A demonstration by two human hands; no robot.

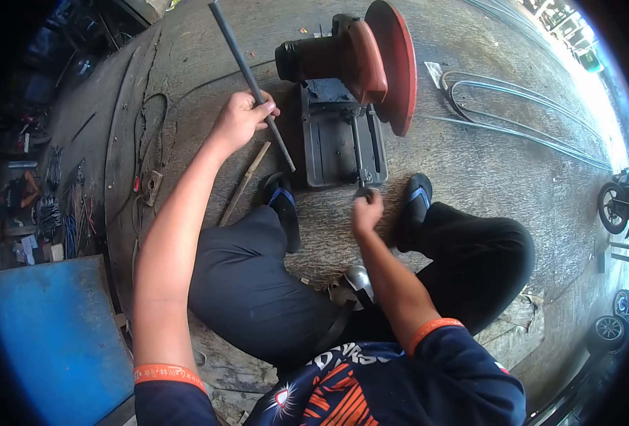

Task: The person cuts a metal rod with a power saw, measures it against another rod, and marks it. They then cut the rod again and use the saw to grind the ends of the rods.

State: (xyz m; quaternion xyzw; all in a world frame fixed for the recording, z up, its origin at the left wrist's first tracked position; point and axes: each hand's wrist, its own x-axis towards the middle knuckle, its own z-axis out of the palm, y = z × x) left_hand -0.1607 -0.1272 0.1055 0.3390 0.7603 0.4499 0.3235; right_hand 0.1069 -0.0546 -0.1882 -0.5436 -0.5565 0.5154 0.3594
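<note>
My left hand [242, 122] is closed round a dark metal rod [235, 50], which slants from the upper left down toward the saw's base; its lower end hangs just left of that base. My right hand [367, 211] grips the vise handle at the near end of the long vise screw [357, 145], its fingers partly hiding the handle. This screw runs along the grey base [321, 153] of a chop saw standing on the floor between my feet. Above the base are the saw's red wheel guard [398, 67] and dark motor [314, 59].
A wooden stick [245, 183] lies by my left foot. Bent metal rods [520, 117] spread over the floor at the right, and a cable [165, 117] curls at the left. A blue panel [52, 341] stands lower left. Motorcycle wheels [613, 208] show at the far right.
</note>
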